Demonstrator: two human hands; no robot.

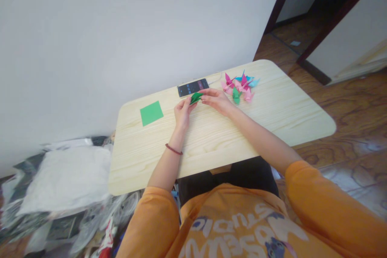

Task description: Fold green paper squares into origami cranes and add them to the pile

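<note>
Between my two hands is a partly folded piece of green origami paper point(196, 97), held just above the table. My left hand point(182, 112) pinches its left side, thumb and fingers closed. The fingertips of my right hand point(218, 100) grip its right edge. Right behind the paper lies a phone point(193, 87) with its screen lit. To the right of my right hand is a cluster of several folded paper cranes point(241, 84) in pink, magenta, blue and green. A flat square of green paper point(151, 113) rests to the left of my left hand.
The pale wood-grain table point(145, 161) has rounded corners and stands against a white wall point(136, 28). A thin cable point(216, 78) runs from the phone along the back edge. Bags and white packaging point(69, 177) are piled on the left; a doorway point(302, 20) opens at the right.
</note>
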